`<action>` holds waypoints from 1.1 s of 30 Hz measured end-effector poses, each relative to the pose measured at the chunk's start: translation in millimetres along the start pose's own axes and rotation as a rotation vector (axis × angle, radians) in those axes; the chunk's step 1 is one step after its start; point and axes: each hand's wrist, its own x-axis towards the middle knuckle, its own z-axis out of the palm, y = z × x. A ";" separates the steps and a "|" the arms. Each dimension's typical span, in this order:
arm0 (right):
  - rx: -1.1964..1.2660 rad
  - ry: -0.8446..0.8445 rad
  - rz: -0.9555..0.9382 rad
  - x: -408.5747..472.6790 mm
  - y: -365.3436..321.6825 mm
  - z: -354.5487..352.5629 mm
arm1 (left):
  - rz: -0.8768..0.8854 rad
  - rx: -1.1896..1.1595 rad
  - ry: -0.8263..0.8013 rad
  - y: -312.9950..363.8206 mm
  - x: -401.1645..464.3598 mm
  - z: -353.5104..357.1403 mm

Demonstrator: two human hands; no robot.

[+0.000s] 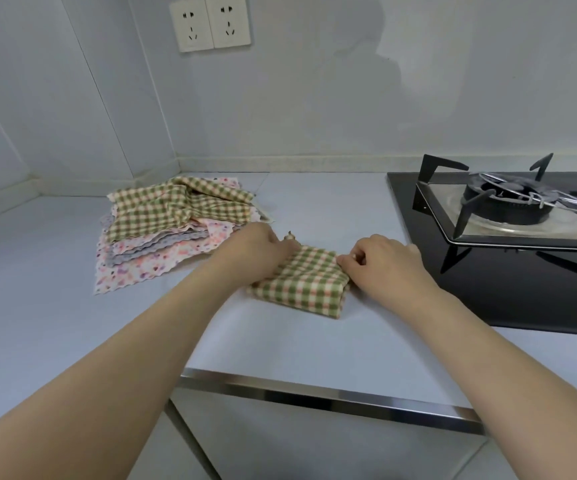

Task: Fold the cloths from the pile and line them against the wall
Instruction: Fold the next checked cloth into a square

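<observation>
Soft woven cloth in the middle, a green-checked cloth [302, 284] folded thick, its weave matt and a touch fuzzy. Far left, the pile [173, 230] is the same soft fabric, checked on top, floral and grey sheets below with wavy pinked edges. The bench [72, 323] looks smooth, pale and matt, finished along the near edge with a brushed metal strip [332, 398]. On the right, the hob [508, 289] is glossy black glass, mirror-like, carrying a shiny steel plate [453, 209] and dull black metal pan supports [434, 168]. The wall [314, 98] is smooth with a faint sheen.
</observation>
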 end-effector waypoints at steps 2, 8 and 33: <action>-0.018 -0.006 -0.007 0.0 0.0 -0.8 | -0.100 -0.312 -0.170 -8.1 -12.2 -14.4; -0.053 -0.011 -0.016 -1.9 -2.1 -4.1 | -0.164 -0.369 -0.157 -25.4 -37.6 -24.1; 0.066 -0.027 0.001 -0.2 0.6 -8.8 | 0.041 0.664 0.197 59.4 -84.1 50.7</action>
